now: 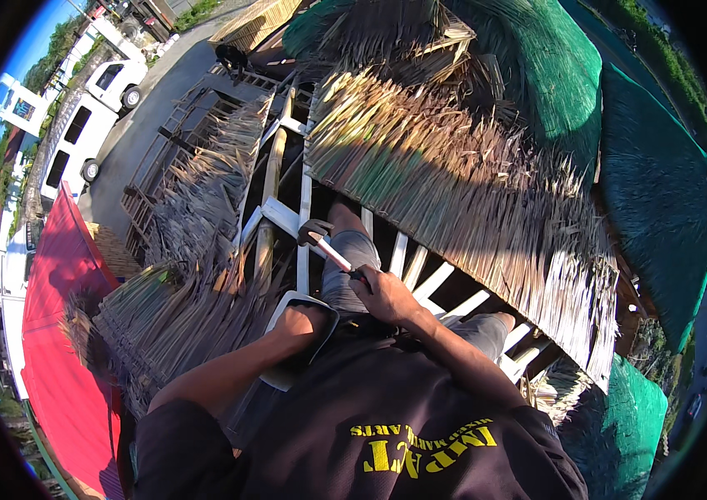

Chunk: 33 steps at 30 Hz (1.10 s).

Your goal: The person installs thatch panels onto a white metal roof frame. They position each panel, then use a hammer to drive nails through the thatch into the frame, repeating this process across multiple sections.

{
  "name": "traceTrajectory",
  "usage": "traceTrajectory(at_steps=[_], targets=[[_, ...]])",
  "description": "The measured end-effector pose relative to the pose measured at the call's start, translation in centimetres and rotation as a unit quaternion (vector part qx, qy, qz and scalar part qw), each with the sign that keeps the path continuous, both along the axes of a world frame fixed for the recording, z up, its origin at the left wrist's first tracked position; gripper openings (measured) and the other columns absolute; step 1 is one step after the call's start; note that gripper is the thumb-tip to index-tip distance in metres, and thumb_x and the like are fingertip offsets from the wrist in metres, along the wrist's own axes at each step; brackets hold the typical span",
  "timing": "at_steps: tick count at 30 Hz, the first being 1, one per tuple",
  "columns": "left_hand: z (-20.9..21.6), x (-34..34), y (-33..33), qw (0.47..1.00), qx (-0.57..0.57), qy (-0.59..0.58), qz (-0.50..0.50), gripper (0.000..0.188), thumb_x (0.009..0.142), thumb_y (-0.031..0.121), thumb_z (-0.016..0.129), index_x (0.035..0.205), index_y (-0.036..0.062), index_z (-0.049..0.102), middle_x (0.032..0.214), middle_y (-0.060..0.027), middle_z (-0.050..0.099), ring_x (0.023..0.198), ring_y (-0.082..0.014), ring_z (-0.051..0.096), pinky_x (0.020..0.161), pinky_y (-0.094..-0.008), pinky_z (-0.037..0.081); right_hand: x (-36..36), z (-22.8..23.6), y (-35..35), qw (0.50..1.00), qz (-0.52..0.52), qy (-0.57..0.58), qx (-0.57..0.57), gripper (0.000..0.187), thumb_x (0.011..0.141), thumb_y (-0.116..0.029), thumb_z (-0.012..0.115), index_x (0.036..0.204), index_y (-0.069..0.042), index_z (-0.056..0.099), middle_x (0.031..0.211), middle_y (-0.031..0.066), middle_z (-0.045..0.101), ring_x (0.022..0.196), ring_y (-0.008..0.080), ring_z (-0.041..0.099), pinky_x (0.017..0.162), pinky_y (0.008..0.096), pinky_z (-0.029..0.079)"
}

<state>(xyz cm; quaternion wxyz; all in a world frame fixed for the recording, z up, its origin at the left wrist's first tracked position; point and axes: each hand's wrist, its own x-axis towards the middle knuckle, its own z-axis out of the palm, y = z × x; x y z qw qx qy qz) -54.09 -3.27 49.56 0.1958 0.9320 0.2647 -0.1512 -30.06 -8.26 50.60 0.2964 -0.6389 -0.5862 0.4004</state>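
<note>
My right hand (pixel 385 297) is closed around the dark grip of a claw hammer (pixel 334 253). The hammer's head points up and left, over the white wooden slats of a roof frame. My left hand (pixel 299 323) reaches into a white, open-topped container (pixel 280 379) at my waist. Its fingers are hidden inside, and so is whatever the container holds. Between my hands, my leg in grey shorts (pixel 345 254) goes down among the slats. Dry thatch panels (pixel 445 183) cover the frame on the right, their lower edge close to my right hand.
More thatch (pixel 195 225) lies on the left, beside a bamboo pole (pixel 270 183). Dark gaps show between the white slats (pixel 432 282). Green-netted roofs (pixel 653 183) stand at the right, a red roof (pixel 66 325) at the left. White vehicles (pixel 74 142) are parked on the road below.
</note>
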Motion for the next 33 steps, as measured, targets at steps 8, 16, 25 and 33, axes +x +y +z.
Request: traceTrajectory(at_steps=[8,16,25,33], targets=[[5.0,1.4,1.4,0.998,-0.048,0.028,0.031,0.016,0.088,0.015,0.059,0.083,0.0034,0.067,0.079,-0.0180,0.070,0.078,-0.0397,0.070,0.072,-0.0489,0.057,2.5,0.3,-0.4,0.991,-0.101,0.018,-0.089,0.040,0.099,-0.038,0.059,0.099,0.002,0.059,0.073,0.0225,0.063,0.068,0.0391,0.064,0.065,0.0477,0.049],[5.3,7.6,4.2,0.618,-0.576,-0.211,0.492,0.021,0.100,0.024,0.066,0.106,0.0043,0.069,0.095,-0.0016,0.072,0.082,-0.0097,0.068,0.071,-0.0234,0.053,3.6,2.4,-0.9,0.976,-0.142,0.167,0.012,0.035,0.094,-0.030,0.070,0.099,0.002,0.056,0.067,0.0145,0.057,0.061,0.0274,0.058,0.060,0.0399,0.047],[0.0,19.9,3.8,0.439,-0.833,-0.144,0.304,0.015,0.101,0.017,0.059,0.112,0.0088,0.066,0.099,-0.0022,0.069,0.090,-0.0140,0.064,0.080,-0.0352,0.056,6.7,2.5,-5.4,0.902,-0.422,0.050,0.076,0.021,0.091,-0.018,0.073,0.095,-0.002,0.059,0.071,0.0168,0.064,0.061,0.0307,0.067,0.055,0.0385,0.049],[-11.4,32.2,-0.7,0.859,-0.454,-0.081,0.224,0.021,0.099,0.016,0.059,0.113,0.0084,0.073,0.092,-0.0008,0.061,0.082,-0.0167,0.060,0.078,-0.0297,0.048,14.5,-8.7,-9.7,0.813,-0.581,0.035,0.020,0.022,0.093,-0.012,0.068,0.096,0.000,0.050,0.067,0.0137,0.058,0.058,0.0305,0.057,0.057,0.0368,0.046]])
